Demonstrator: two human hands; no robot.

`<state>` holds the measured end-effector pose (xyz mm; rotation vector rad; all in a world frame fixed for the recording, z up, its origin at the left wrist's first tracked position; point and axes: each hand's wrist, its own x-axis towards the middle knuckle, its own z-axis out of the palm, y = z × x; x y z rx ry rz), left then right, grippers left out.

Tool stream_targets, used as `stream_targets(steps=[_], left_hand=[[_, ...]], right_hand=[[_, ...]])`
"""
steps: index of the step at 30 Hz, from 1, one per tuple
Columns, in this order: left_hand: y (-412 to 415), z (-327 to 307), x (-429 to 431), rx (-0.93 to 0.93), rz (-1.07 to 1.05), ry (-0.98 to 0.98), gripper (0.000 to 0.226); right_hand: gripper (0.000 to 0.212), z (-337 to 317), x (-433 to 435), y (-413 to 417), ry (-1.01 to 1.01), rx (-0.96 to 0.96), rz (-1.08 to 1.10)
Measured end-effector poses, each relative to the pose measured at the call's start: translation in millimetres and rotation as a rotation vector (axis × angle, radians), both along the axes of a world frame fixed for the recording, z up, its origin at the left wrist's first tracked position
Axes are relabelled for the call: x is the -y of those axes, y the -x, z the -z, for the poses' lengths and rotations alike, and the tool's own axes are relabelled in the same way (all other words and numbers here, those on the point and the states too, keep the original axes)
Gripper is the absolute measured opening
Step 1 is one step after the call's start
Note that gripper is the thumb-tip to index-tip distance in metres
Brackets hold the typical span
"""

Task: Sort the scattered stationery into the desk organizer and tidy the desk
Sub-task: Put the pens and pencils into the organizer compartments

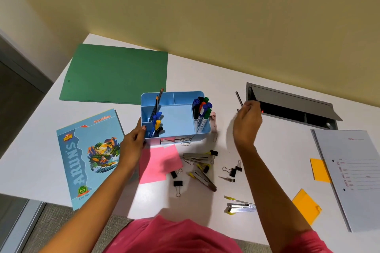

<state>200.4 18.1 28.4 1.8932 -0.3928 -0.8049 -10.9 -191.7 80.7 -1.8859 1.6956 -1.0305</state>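
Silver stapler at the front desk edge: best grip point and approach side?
Probably mid-body of the stapler, coming from above, grip across its narrow width. It lies flat on the desk, long axis roughly left to right, with nothing over it.

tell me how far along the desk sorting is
Done: coloured markers and blue and yellow pens stand in the light blue plastic organizer. In hand: the right hand pinches a thin dark pencil to the organizer's right, while the left hand holds its left wall. Left: black binder clips, pink sticky notes, a silver stapler and orange sticky pads lie loose.
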Motion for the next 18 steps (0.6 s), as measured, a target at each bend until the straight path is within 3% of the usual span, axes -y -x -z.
stream_targets(steps=[6, 11, 18], left_hand=[[3.3, -8.6, 0.6, -0.015, -0.014, -0.004, 0.039], [3.8, -10.6, 0.3, -0.034, -0.01, 0.002, 0.031], [5.2, -10.6, 0.9, -0.011, -0.019, -0.004, 0.037]], right_hand=[[0.026, 67.5, 6.9, 57.6, -0.361, -0.378, 0.079], [0.031, 78.3, -7.5, 60.2, -0.434, -0.436, 0.118], [0.027, 69.8, -3.4, 48.9, -0.647, -0.503, 0.131]])
